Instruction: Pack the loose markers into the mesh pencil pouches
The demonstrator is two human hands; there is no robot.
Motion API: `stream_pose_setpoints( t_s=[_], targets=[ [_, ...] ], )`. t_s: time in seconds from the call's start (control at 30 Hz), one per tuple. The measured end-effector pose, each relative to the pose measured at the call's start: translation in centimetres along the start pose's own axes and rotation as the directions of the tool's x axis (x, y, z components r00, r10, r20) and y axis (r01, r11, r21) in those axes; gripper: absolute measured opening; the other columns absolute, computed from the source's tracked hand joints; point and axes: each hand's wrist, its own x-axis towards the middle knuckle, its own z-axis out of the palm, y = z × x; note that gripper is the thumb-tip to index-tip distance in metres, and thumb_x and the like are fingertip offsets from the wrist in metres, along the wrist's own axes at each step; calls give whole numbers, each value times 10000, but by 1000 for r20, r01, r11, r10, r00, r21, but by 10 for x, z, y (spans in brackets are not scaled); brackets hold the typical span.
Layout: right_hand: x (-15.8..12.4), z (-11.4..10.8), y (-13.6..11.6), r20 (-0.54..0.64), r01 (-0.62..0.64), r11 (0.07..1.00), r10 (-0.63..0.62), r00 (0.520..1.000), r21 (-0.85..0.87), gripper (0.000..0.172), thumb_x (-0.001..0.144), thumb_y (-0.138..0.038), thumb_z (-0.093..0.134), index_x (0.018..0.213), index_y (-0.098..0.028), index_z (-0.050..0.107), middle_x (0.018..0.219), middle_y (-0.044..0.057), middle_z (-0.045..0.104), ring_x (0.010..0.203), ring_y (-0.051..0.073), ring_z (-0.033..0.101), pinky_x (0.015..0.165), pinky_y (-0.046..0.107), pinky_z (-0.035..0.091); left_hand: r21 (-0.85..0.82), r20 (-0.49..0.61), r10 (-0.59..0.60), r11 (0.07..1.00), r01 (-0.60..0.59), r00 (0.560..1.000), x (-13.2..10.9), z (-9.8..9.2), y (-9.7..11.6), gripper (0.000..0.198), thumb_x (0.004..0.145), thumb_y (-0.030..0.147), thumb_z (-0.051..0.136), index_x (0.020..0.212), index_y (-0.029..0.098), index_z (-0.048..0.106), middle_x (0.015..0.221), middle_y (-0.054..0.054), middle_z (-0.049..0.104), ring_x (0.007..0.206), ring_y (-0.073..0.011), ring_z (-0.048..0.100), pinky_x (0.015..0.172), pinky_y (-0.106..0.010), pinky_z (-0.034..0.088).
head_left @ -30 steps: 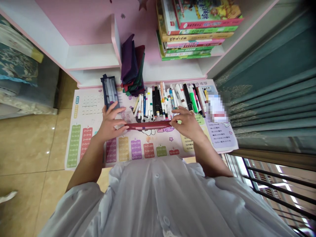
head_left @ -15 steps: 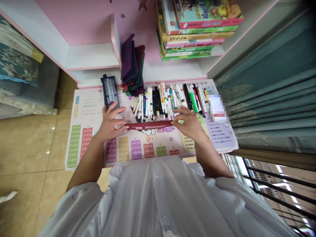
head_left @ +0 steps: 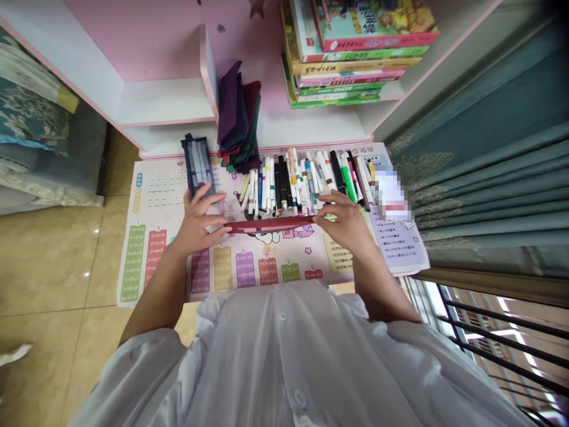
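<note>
A long dark red pencil case (head_left: 271, 224) is stretched level between my hands, its narrow edge facing up. My left hand (head_left: 198, 218) pinches its left end between thumb and fingers, the other fingers spread. At the right end, the thumb and forefinger of my right hand (head_left: 340, 218) are closed on the case's corner. Just beyond lies a row of markers (head_left: 269, 184) in several colours. Past my left fingers is a dark blue pencil case (head_left: 198, 163) with grey markers in it.
Folded purple, red and green pouches (head_left: 237, 118) lean by the shelf divider. A stack of books (head_left: 351, 65) stands on the right shelf. The desk mat (head_left: 151, 249) is printed with times tables. A blurred white item (head_left: 392, 193) lies at the mat's right, near the curtain (head_left: 489, 148).
My right hand has shifted slightly to the right along the top edge of the red case. My left hand keeps its place.
</note>
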Motion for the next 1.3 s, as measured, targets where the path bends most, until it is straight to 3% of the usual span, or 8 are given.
stream_pose_setpoints(
  t_s=[0.57,0.97,1.17,1.3],
  targets=[
    [-2,-4,0,-45,-46,999,47,998,15,140,750,-257,668,611,-253,689,1169,43,729,1313,335,553,1112,600,408,-1,43,-60,998,60,997,1,-2,2,317,878,513,632,697,273,732,1377,-28,613,1495,-333,300,1235,-610,73],
    [-5,-3,4,-110,-77,996,81,991,37,136,728,-292,654,604,-247,688,1152,62,741,1306,366,561,1074,627,428,-3,16,-5,1000,5,1000,0,-3,1,282,875,457,657,689,261,737,1349,-52,629,1490,-344,309,1217,-622,94],
    [-8,2,7,-114,-28,999,30,993,22,155,755,-282,632,614,-247,684,1155,62,738,1308,346,556,1096,608,414,38,28,-6,999,5,1000,0,-3,7,266,862,413,641,681,230,709,1360,-75,625,1472,-356,337,1193,-633,144],
    [-10,3,9,-112,7,1000,-6,994,9,161,769,-279,628,621,-242,680,1167,77,734,1304,346,556,1091,621,408,122,67,0,993,-9,998,3,2,20,228,821,460,675,782,243,732,1387,-86,612,1458,-382,353,1186,-666,114]
  ],
)
